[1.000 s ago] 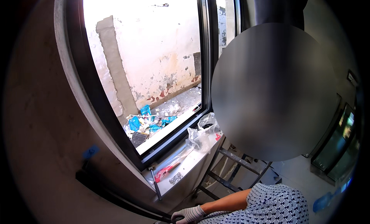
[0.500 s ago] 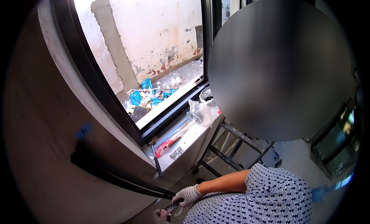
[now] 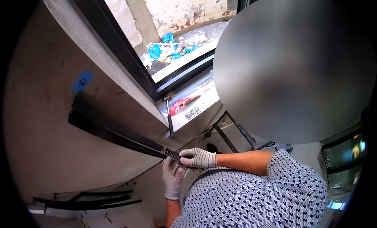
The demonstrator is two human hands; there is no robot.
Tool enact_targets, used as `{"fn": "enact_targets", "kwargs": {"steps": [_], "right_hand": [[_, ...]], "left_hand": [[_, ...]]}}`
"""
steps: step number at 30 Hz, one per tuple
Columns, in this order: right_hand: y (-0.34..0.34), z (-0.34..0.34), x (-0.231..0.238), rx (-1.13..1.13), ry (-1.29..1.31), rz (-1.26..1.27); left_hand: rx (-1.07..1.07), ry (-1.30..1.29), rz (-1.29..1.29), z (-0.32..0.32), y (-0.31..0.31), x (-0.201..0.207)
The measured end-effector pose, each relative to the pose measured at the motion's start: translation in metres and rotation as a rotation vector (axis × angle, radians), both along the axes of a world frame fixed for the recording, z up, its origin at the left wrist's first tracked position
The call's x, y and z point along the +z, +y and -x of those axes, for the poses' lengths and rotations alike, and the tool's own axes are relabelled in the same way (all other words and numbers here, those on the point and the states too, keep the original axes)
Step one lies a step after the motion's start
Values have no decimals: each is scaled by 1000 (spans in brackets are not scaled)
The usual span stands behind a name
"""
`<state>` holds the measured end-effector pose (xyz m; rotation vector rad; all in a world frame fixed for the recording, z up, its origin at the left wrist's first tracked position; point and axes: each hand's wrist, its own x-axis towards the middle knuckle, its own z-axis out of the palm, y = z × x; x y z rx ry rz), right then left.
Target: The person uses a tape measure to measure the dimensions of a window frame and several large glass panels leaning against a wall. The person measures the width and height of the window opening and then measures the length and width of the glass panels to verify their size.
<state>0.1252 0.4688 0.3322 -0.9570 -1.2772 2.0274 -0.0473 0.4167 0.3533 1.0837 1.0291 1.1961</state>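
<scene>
Both my hands wear pale striped gloves and meet at a short dark strip point(image 3: 171, 153) with a row of light marks. My right hand point(image 3: 198, 157) reaches in from the right and pinches it between thumb and fingers. Below it, my left hand point(image 3: 172, 179) has its fingers curled up against the strip's underside, partly hidden. The strip lies at the near end of long black bars point(image 3: 114, 135) that run up to the left along the wall. Whether it is fixed to them I cannot tell.
On the window sill point(image 3: 184, 122) lie a hammer point(image 3: 169, 116), a red-and-white packet point(image 3: 179, 106) and a heap of small metal pieces point(image 3: 193, 113). More black strips point(image 3: 86, 200) rest at lower left. A dark step frame point(image 3: 226, 137) stands behind my right arm. Blue tape point(image 3: 83, 81) marks the wall.
My view has tilted down, so the window sits higher and more of my arms and the floor shows. Both hands now appear higher in the picture, still together at the dark strip.
</scene>
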Motion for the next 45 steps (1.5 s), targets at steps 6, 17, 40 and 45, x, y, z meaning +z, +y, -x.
{"fn": "enact_targets", "kwargs": {"steps": [6, 17, 40, 45], "right_hand": [[4, 6, 30, -198, 89, 47], [17, -4, 15, -441, 28, 21], [199, -142, 93, -1007, 285, -350], [273, -247, 85, -1327, 341, -282]], "left_hand": [[-131, -83, 78, -23, 19, -2], [-106, -33, 58, -39, 33, 6], [-106, 401, 380, 10, 10, -11], [-36, 673, 396, 15, 7, -11]]}}
